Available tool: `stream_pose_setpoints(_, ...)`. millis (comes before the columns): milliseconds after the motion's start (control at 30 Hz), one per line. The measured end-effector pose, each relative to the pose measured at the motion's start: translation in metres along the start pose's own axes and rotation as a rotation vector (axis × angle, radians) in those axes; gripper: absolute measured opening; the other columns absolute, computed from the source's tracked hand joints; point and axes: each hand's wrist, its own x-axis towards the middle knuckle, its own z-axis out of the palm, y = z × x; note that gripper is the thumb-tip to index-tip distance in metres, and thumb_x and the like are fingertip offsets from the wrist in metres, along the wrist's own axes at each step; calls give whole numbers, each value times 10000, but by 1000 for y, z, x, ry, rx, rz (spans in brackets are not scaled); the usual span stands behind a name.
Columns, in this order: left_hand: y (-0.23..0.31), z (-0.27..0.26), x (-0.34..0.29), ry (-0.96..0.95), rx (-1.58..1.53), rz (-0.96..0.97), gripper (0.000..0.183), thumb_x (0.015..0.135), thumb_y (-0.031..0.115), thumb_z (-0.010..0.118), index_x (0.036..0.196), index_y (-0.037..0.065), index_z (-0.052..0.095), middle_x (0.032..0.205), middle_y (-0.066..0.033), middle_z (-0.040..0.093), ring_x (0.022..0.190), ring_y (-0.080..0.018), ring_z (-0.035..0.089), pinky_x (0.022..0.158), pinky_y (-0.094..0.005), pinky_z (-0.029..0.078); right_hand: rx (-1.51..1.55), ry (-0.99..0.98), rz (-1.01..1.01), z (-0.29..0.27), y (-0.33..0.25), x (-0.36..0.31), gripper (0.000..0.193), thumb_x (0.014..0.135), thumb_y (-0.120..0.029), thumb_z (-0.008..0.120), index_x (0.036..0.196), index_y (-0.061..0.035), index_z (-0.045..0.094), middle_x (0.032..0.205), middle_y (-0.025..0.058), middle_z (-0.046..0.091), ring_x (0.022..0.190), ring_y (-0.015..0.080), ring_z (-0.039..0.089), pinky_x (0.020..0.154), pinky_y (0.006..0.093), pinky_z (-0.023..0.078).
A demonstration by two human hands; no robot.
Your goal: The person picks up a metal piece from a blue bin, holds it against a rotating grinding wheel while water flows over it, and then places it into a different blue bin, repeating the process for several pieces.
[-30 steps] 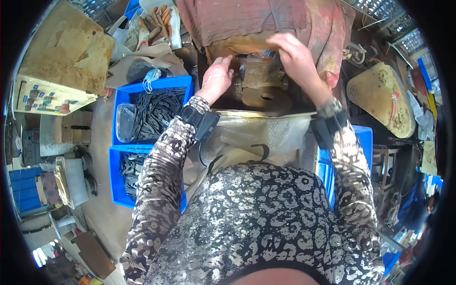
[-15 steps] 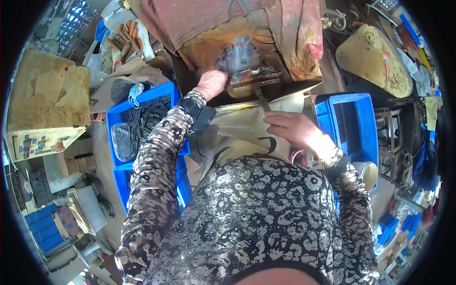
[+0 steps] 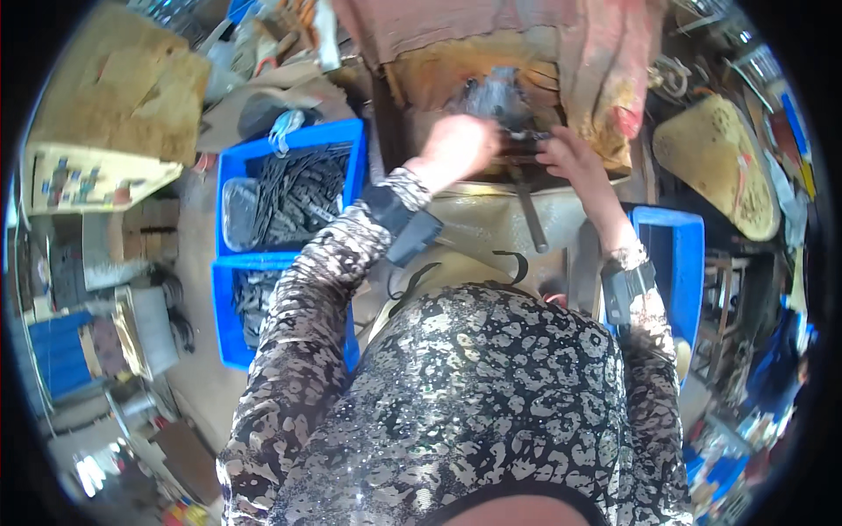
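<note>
My left hand [image 3: 458,147], blurred by motion, is closed at the left end of a dark metal fixture [image 3: 519,149]; what its fingers hold is hidden. At the fixture's right end my right hand [image 3: 574,159] has its fingers curled in, and I cannot make out what lies in them. A metal bar handle [image 3: 531,215] sticks out from the fixture toward me, with no hand on it. Just beyond the hands is a greyish, wet-looking patch [image 3: 498,95], under a stained reddish cloth cover [image 3: 491,26].
On the left, a blue bin [image 3: 355,167] holds many thin dark metal pieces; another blue bin [image 3: 219,307] with similar pieces stands nearer. A blue bin [image 3: 688,263] is at my right. Farther right lies a yellowish, spotted board [image 3: 715,167]. A pale apron [image 3: 474,230] spans my lap.
My right hand has let go of the bar handle and moved up to the fixture's right end. The handle now points more toward me. The whole view has shifted slightly.
</note>
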Motion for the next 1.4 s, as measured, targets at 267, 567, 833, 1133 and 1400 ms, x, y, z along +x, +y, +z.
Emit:
stream_pose_setpoints(267,-13,-40,-67,-23,-88,6,193,879,258,588,907,104,702,836,-117,675,774,-310,653,652,-396,524,294,-16,-50,46,22,47,164,944,-165,532,1044,-41,568,762,43,582,658,149,601,579,275,515)
stream_pose_setpoints(567,-180,-29,-255,168,292,-792,74,830,159,581,838,128,648,878,-125,661,769,-342,648,650,-449,527,19,332,-62,6,76,58,150,981,-152,484,1035,-59,588,606,-26,454,481,64,445,452,210,370)
stream_pose_setpoints(833,-190,20,-277,-392,633,-217,176,799,147,580,911,154,715,1023,6,621,1017,-191,554,807,-354,445,102,303,-105,-5,75,50,194,984,-162,498,1074,-14,584,621,-17,452,504,77,443,473,219,388)
stream_pose_setpoints(1133,-221,39,-294,-611,313,-187,152,783,130,553,706,169,679,797,-24,690,771,-208,670,622,-361,515,-17,332,-143,-11,80,52,173,967,-138,500,1015,-5,599,593,-11,472,460,71,444,431,229,377)
stream_pose_setpoints(1400,-200,-81,-225,390,208,-513,48,853,95,618,867,53,598,751,-130,622,654,-266,609,620,-333,488,56,318,-176,-8,81,47,166,972,-147,499,1011,-17,596,593,-9,480,470,74,453,432,234,372)
